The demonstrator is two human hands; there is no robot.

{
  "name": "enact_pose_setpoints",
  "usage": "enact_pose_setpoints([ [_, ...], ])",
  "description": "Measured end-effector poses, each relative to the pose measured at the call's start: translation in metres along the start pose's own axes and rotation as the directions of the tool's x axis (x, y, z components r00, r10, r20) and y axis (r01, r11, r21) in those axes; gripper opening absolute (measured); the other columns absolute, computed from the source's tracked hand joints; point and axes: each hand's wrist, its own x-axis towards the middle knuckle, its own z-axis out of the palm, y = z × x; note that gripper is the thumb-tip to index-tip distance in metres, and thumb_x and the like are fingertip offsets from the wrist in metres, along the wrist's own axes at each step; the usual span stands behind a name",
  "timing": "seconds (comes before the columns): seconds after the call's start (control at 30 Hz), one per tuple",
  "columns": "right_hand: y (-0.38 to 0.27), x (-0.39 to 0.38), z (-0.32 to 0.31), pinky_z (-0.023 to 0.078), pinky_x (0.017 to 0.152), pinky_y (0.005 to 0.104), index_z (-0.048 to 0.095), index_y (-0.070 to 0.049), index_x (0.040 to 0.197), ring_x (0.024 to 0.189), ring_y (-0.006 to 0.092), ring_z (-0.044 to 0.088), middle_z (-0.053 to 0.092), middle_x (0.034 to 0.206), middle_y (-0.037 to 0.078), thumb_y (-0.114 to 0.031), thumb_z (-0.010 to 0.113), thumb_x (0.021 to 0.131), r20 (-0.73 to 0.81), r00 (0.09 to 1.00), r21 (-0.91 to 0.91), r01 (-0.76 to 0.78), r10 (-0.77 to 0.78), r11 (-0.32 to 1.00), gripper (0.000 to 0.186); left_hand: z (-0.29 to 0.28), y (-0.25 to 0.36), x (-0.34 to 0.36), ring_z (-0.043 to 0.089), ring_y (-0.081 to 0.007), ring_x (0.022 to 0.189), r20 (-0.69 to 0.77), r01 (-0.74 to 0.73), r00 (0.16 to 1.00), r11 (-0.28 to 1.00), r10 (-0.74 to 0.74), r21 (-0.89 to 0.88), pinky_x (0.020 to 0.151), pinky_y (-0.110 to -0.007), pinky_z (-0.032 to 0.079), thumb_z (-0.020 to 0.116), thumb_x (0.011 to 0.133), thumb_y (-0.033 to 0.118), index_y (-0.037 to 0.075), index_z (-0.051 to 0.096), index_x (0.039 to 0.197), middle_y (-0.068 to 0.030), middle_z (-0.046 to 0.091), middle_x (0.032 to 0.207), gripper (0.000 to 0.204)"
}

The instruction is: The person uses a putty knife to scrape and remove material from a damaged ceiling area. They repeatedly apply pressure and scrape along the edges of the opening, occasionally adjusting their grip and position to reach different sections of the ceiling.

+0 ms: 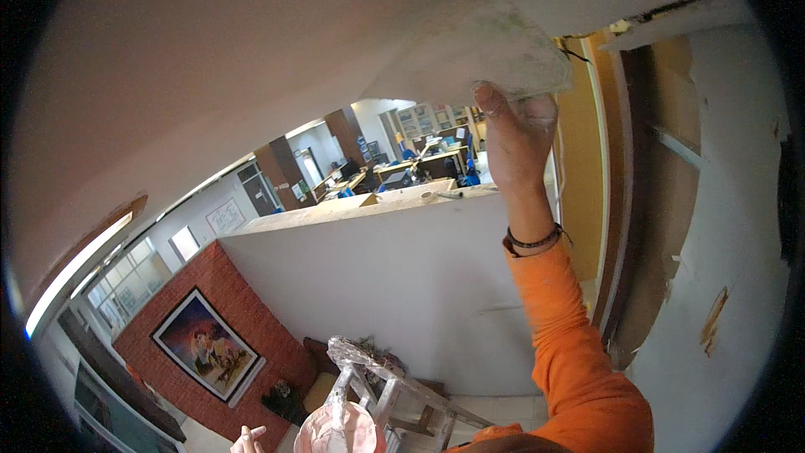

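Pale sheet [495,54]: overhead, apparently flat against the ceiling [251,50], its near edge pinched under the thumb of your right hand [524,130].
Crack [675,8]: stands open to the right, seemingly unfinished; the ceiling leftward looks smooth.
Left hand [247,439]: low beside the bucket [362,429]; you show only fingers, grip unclear.

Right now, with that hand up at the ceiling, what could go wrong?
The pale flat sheet might slip or droop: the right hand appears to grip it only near its lower edge. Bits could drop from the ceiling, since a dark, ragged gap runs at its edge, upper right. The pink tub might get knocked: it shows low in view, in front of the ladder.
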Motion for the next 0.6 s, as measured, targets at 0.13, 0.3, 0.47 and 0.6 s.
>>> enact_pose_setpoints([
  [0.13, 0.048, 0.003, 0.026, 0.041, 0.109, 0.0443, 0.047, -0.009, 0.139, 0.126, 0.0235, 0.050, 0.057, 0.129, 0.006, -0.009, 0.081, 0.082, 0.017, 0.998, 0.473, -0.066, 0.065, 0.878, 0.067, 0.001, 0.001, 0.000, 0.029, -0.0064, 0.050, -0.026, 0.013, 1.000, 1.000, -0.012, 0.020, 0.047, -0.025, 0.022, 0.054, 0.102, 0.039, 0.006, 0.078, 0.103, 0.0071, 0.037, 0.056, 0.041],
  [0.3, 0.086, 0.015, 0.067, 0.050, 0.101, 0.0441, 0.050, -0.009, 0.136, 0.121, 0.0232, 0.054, 0.058, 0.125, 0.007, -0.008, 0.079, 0.084, -0.091, 0.994, 0.525, 0.003, 0.053, 0.851, 0.060, -0.003, 0.003, 0.000, 0.036, -0.0087, 0.058, -0.039, 0.027, 0.999, 0.997, -0.025, 0.076, 0.054, -0.025, 0.028, 0.053, 0.102, 0.039, 0.004, 0.078, 0.104, 0.0037, 0.052, 0.065, 0.043],
  [0.47, 0.102, 0.022, 0.071, 0.057, 0.091, 0.0421, 0.050, -0.005, 0.135, 0.121, 0.0252, 0.055, 0.057, 0.127, 0.010, -0.007, 0.080, 0.082, -0.204, 0.975, 0.464, 0.012, 0.093, 0.886, 0.060, 0.001, -0.002, 0.005, 0.043, -0.0107, 0.064, -0.077, 0.019, 0.997, 0.999, -0.016, 0.036, 0.060, -0.026, 0.033, 0.052, 0.102, 0.038, 0.001, 0.077, 0.104, -0.0003, 0.065, 0.082, 0.045],
  [0.6, 0.126, 0.020, 0.058, 0.055, 0.095, 0.0463, 0.053, -0.005, 0.133, 0.123, 0.0276, 0.054, 0.058, 0.127, 0.011, -0.009, 0.082, 0.081, -0.255, 0.959, 0.519, 0.027, 0.125, 0.854, 0.060, 0.003, 0.007, -0.002, 0.040, -0.0089, 0.060, -0.081, 0.054, 0.995, 0.997, -0.050, 0.053, 0.055, -0.025, 0.030, 0.052, 0.102, 0.038, 0.001, 0.077, 0.101, 0.0022, 0.057, 0.073, 0.045],
])
